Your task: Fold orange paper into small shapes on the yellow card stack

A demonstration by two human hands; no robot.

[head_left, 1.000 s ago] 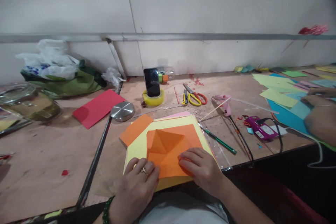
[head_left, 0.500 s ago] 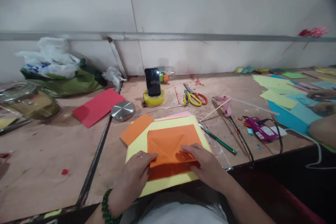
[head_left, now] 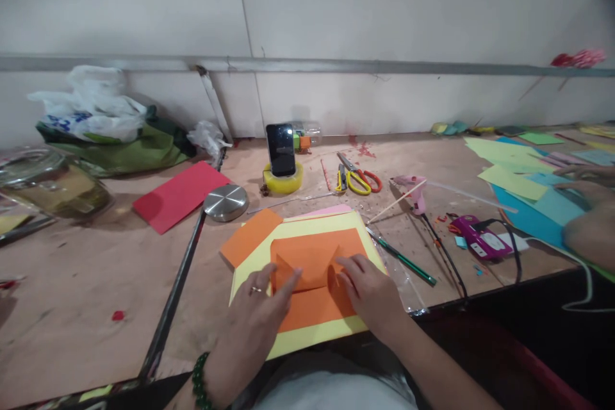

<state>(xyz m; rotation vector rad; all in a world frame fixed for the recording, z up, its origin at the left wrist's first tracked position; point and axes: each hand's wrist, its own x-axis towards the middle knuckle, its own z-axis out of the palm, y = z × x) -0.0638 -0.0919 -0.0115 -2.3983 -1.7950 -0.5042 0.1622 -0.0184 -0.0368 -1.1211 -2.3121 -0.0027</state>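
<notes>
Here, the left hand (head_left: 254, 315) and right hand (head_left: 372, 291) touch the folded orange paper (head_left: 310, 266) at opposite sides; whether either pinches it, I cannot tell. Beneath lie yellow sheets (head_left: 293, 341); farther across the worktop (head_left: 86, 282), scissors (head_left: 356, 173), then a phone (head_left: 280, 150).

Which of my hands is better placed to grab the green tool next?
Probably your right hand: the green tool lies nearer it, on the same side of the orange paper. Your left hand is at the paper's other side and would have to reach across.
</notes>
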